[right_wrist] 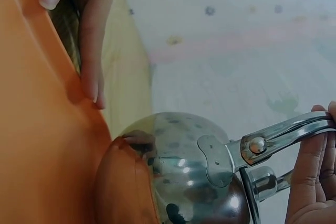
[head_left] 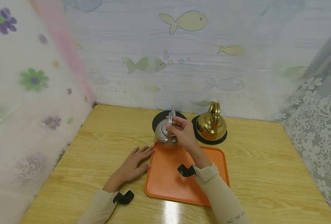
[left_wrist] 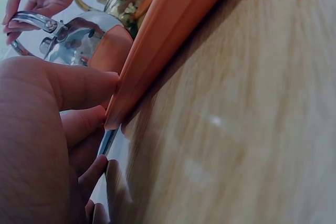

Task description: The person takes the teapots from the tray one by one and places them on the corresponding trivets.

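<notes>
A shiny silver kettle [head_left: 161, 134] stands at the far left part of an orange tray [head_left: 168, 177], overlapping its far edge in the head view. My right hand [head_left: 185, 134] holds the kettle's upright handle between thumb and fingers; the right wrist view shows fingers [right_wrist: 310, 174] under the handle. Whether the kettle's base touches the tray is hidden. Along the tray's left side lies my left hand [head_left: 133, 165], fingers extended. In the left wrist view its fingertips [left_wrist: 110, 82] touch the tray's rim.
Behind the silver kettle lies a round black mat [head_left: 158, 117]. To its right, a gold kettle [head_left: 221, 124] stands on another black mat [head_left: 214, 142]. All rest on a wood-grain table [head_left: 266, 168], with a fish-print curtain [head_left: 143, 37] at its far edge and a flowered one on the left.
</notes>
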The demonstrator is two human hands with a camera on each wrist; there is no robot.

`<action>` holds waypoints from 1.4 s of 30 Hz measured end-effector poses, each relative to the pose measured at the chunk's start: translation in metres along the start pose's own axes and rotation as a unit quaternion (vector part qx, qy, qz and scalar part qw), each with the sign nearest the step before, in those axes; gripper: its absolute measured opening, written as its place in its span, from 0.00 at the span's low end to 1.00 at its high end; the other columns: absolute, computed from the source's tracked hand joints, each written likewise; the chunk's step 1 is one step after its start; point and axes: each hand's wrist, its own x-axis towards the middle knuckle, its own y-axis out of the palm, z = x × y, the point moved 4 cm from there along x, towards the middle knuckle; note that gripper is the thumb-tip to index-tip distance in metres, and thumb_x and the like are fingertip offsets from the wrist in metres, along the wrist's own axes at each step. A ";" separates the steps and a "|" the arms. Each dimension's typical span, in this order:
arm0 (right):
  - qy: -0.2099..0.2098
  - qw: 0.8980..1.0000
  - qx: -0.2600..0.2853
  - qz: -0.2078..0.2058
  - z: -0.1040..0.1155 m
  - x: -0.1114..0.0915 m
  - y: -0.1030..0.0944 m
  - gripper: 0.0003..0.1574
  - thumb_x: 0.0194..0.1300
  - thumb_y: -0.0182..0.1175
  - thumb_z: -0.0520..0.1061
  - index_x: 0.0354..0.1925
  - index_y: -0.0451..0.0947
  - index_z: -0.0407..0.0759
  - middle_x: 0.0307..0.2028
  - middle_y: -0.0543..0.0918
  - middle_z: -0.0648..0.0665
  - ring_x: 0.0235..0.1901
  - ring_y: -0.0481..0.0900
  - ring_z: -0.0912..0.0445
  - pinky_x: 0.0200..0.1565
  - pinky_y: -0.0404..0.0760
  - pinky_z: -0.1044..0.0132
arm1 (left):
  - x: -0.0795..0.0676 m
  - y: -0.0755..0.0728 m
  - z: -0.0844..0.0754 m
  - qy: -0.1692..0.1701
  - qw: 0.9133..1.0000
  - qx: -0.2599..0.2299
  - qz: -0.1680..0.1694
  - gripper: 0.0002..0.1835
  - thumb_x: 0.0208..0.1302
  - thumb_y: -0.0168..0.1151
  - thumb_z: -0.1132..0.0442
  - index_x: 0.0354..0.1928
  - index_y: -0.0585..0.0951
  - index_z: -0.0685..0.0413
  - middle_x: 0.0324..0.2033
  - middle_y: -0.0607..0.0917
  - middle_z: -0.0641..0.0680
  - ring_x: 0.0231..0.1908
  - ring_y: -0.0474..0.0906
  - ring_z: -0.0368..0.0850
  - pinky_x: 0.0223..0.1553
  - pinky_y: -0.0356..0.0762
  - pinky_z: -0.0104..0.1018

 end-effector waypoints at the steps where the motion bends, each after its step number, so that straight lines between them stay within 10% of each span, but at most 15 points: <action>1: 0.000 1.000 -0.003 -0.002 0.000 0.001 -0.001 0.22 0.68 0.63 0.31 0.60 0.79 0.28 0.37 0.87 0.47 0.39 0.89 0.55 0.35 0.85 0.69 | 0.000 0.000 0.001 0.000 1.000 0.001 0.000 0.33 0.69 0.62 0.52 0.74 0.71 0.54 0.74 0.68 0.53 0.75 0.61 0.60 0.75 0.47 0.65; 9: 0.003 1.000 0.003 -0.013 0.000 0.005 -0.004 0.23 0.70 0.62 0.32 0.62 0.78 0.29 0.45 0.83 0.24 0.34 0.86 0.60 0.32 0.84 0.69 | 0.000 0.002 0.003 0.001 1.000 0.003 -0.001 0.34 0.69 0.62 0.51 0.74 0.71 0.53 0.74 0.69 0.53 0.75 0.61 0.60 0.74 0.48 0.65; 42: 0.033 0.999 0.040 -0.003 -0.003 0.031 -0.010 0.24 0.72 0.59 0.33 0.64 0.74 0.27 0.40 0.85 0.46 0.34 0.85 0.61 0.36 0.85 0.71 | -0.001 0.000 0.001 0.008 1.000 0.004 -0.003 0.33 0.69 0.62 0.52 0.74 0.70 0.54 0.74 0.69 0.54 0.74 0.62 0.61 0.74 0.47 0.67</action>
